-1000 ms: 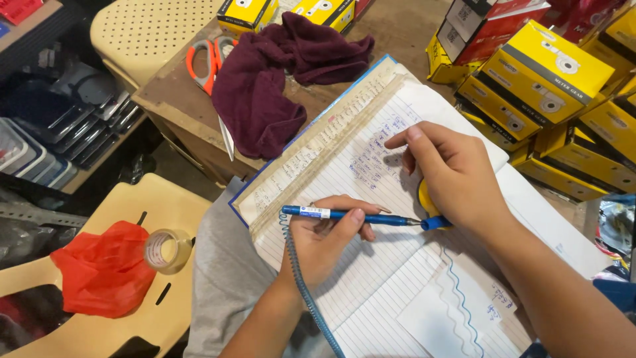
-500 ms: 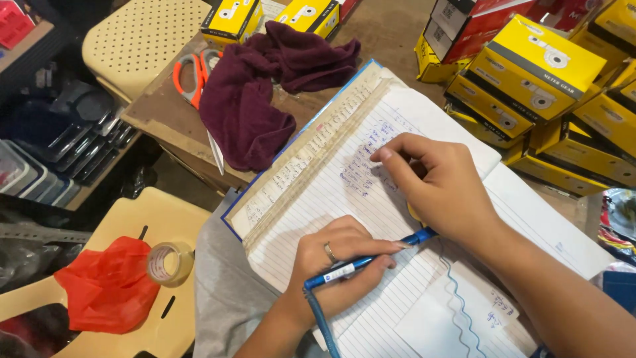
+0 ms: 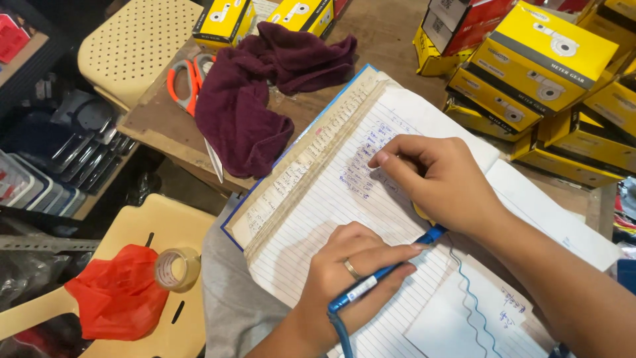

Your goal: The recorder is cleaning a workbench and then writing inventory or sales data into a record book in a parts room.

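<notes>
Left hand [image 3: 351,272] closed around blue pen [image 3: 381,278], lying across lined notebook [image 3: 318,199] on lap; right hand [image 3: 440,179] holding nothing, fingers curled, index tip on written page. Left of notebook: tape roll [image 3: 177,268] and red bag [image 3: 116,298] on chair. Beyond: maroon cloth [image 3: 255,93], scissors [image 3: 185,76]; yellow boxes [image 3: 530,73] crowding far-right edge.

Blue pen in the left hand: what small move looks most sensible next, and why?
Probably swing the blue pen tip-down onto the notebook. The left hand holds it lying flat across the lined page, while the right hand points a fingertip at the handwritten entries.
</notes>
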